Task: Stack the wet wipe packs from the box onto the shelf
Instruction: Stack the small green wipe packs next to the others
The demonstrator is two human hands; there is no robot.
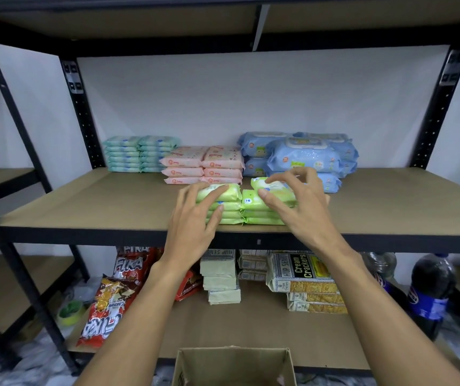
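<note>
**Item 1, hands.** My left hand (195, 215) lies flat, fingers straight and slightly spread, resting on top of the left green stack (230, 194). My right hand (298, 201) is arched like a claw with its fingers fanned apart. Its thumb is against the near edge of the top pack (277, 190) and its forefinger is on that pack's upper face, with the other fingertips lifted clear. I cannot tell whether thumb and forefinger are actually pinching the pack or only touching it.

**Item 2, green wet wipe packs.** There are two stacks touching side by side near the front edge of the shelf (84, 201). The top pack of the right green stack (262, 215) sits askew, turned off the line of those beneath. I judge the step in hand to be squaring it up.

**Item 3, other packs, placed from the green stacks.**
- Pink packs (203, 165) are just behind.
- Teal packs (139, 154) are behind and to the left.
- Blue packs (304, 156) are behind and to the right.

All are stacked.

**Item 4, box.** The box (234, 363) stands open, well below the green stacks. Little of its inside shows, so I cannot tell whether any packs remain.

**Progress.** I judge the task to be well advanced, with four kinds of pack shelved. The crooked pack remains, along with whatever the box may hold.

**Item 5, below the green stacks.** Cracker packets (304, 271), snack bags (109, 305) and a dark bottle (432, 285) are on the lower shelf.
</note>
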